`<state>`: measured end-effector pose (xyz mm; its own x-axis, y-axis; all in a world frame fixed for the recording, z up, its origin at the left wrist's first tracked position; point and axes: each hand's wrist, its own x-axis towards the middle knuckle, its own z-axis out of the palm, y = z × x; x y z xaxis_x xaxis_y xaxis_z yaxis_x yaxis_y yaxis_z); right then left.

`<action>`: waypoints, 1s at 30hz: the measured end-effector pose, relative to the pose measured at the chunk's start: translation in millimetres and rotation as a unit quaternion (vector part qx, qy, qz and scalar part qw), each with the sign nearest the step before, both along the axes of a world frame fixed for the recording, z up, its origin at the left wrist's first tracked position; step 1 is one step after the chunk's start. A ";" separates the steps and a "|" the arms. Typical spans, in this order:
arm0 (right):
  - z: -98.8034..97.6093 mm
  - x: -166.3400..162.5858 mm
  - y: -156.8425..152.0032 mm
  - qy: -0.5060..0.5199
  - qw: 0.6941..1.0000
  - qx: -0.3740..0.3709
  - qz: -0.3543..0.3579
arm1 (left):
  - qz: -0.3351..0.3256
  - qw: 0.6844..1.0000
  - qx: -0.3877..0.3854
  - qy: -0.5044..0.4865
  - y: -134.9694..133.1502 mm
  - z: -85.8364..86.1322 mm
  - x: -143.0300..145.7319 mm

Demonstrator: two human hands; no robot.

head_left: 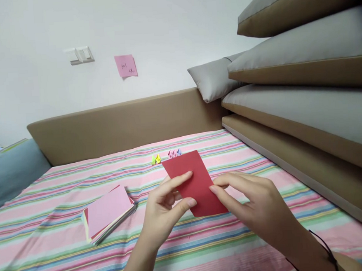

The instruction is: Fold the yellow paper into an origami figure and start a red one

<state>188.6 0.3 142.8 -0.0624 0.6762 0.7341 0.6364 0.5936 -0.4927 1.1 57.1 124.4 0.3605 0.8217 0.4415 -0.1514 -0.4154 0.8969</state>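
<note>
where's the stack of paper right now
In the head view, the paper stack lies on the striped cloth, to the left of the left hand.

A hand could pass over the striped cloth [160,258] between the left hand [163,207] and the paper stack [110,212], along a lane running back to the brown padded backboard [127,127], which closes off the far side. Straight ahead, the red paper sheet [195,184], held in both hands, blocks the way; beyond its upper edge, the yellow-green folded papers [156,159] and the pink and blue folded papers [173,153] leave only a slim gap between them. Past the right hand [253,194], open cloth reaches to the grey-and-brown cushions [308,95], piled like a wall. A blue-grey cushion [14,174] bounds the left.
</note>
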 end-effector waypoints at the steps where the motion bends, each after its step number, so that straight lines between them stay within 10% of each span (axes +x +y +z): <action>1: -0.4 -0.7 -1.6 -0.015 1.000 0.013 0.001 | 0.009 1.000 -0.003 -0.021 -0.3 -0.9 -0.3; 12: 3.4 -4.2 -21.1 -0.078 0.994 0.065 0.036 | 0.027 0.987 -0.054 -0.146 -5.4 -7.6 1.4; 23: -5.6 -19.4 -19.0 -0.179 0.971 0.158 0.015 | -0.116 0.957 -0.038 -0.262 -10.7 10.3 0.2; 30: 2.7 -22.7 -10.4 -0.173 0.974 0.142 0.019 | -0.005 0.975 -0.071 -0.209 -16.0 16.0 -0.8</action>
